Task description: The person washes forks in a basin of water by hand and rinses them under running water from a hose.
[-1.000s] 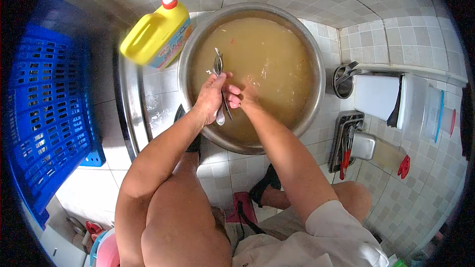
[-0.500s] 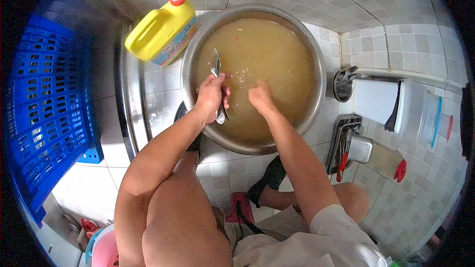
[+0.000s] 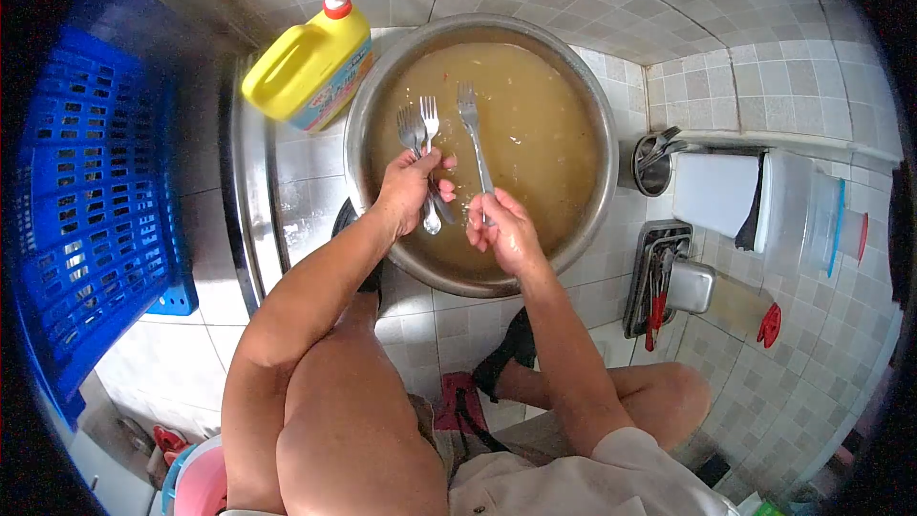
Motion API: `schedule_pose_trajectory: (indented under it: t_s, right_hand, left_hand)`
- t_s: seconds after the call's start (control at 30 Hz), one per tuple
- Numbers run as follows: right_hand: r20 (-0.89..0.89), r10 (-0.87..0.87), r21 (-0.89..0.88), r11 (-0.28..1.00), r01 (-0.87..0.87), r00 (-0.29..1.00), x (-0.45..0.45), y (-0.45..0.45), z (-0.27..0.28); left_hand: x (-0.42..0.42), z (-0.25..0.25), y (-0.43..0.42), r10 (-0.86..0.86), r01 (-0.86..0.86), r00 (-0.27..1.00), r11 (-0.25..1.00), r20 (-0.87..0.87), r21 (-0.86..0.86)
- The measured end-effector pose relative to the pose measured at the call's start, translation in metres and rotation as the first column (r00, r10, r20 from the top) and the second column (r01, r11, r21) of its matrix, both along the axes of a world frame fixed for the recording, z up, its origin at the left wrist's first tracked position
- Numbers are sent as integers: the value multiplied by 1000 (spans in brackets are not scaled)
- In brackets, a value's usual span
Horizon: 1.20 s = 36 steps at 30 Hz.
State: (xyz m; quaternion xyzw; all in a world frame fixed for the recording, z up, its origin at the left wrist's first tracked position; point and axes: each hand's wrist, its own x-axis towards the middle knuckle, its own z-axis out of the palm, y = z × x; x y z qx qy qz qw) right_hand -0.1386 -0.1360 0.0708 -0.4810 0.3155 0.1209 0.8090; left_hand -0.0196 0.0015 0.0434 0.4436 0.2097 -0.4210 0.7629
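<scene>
A wide metal basin [image 3: 612, 148] holds cloudy brownish water [image 3: 535, 143] with small bits floating in it. Over its left side, my left hand [image 3: 405, 195] is closed around a bunch of forks [image 3: 430, 117], tines pointing away from me; a rounded shiny end pokes out below the fingers. My right hand [image 3: 512, 237] grips the handle of a single fork [image 3: 475, 139] above the water, tines up and leaning slightly left. The two hands are a short way apart, and whatever lies under the murky surface is hidden.
A yellow bottle [image 3: 308, 72] with a red cap stands behind the basin's left side. Blue plastic crates [image 3: 95, 191] fill the left. To the right are a metal cup of utensils [image 3: 653, 162], a dark tray [image 3: 638, 277] with red-handled tools, and plastic containers [image 3: 716, 193].
My right hand has come up out of the water, now holding a fork. The cutlery in my left hand has turned so that the fork tines show fanned out.
</scene>
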Motion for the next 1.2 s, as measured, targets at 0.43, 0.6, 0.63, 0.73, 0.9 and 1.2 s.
schedule_pose_trajectory:
  t_s: [0.43,0.6,0.63,0.73,0.9,1.2]
  right_hand:
    - [-72,362,-590,736,-332,929,1,26,-9]
    - [-97,372,-452,810,-374,923,9,24,-2]
    - [-103,331,-383,857,-344,938,12,25,5]
    - [-144,290,-362,875,-323,946,14,22,-1]
    - [-9,50,-493,869,-48,999,29,15,-25]
    - [-178,-136,-74,989,124,975,65,6,-49]
  left_hand:
    - [2,-9,4,-140,153,984,981,109,-121]
    - [1,-1,1,-132,129,991,986,-17,-110]
    - [1,-3,2,-153,152,988,982,1,-116]
    - [1,-1,2,-167,161,984,982,-58,-99]
    - [-3,0,0,-132,136,987,990,-96,36]
    - [-9,20,-10,-334,350,933,928,-134,124]
